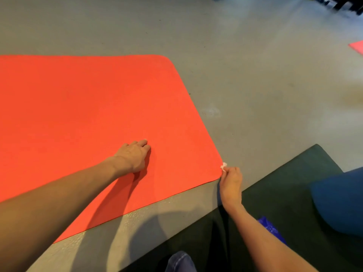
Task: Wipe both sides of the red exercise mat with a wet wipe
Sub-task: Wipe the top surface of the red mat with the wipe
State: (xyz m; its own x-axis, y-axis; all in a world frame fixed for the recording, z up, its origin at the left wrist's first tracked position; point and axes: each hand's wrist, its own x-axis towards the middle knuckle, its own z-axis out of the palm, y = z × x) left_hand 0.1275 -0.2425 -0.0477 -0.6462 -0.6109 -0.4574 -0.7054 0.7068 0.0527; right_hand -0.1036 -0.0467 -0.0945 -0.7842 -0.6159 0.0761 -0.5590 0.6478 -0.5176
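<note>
The red exercise mat [88,107] lies flat on the grey floor and fills the left half of the view. My left hand [133,157] rests on the mat near its right end, its fingers bent against the surface. My right hand [231,183] is at the mat's near right corner and pinches a small crumpled white wet wipe [224,165], which touches the mat's edge.
A dark green mat [284,193] lies at the lower right under my knee in blue jeans [179,262]. A blue packet [272,229] lies on it beside a blue cushion-like shape [339,203]. Another red mat corner [357,47] shows far right.
</note>
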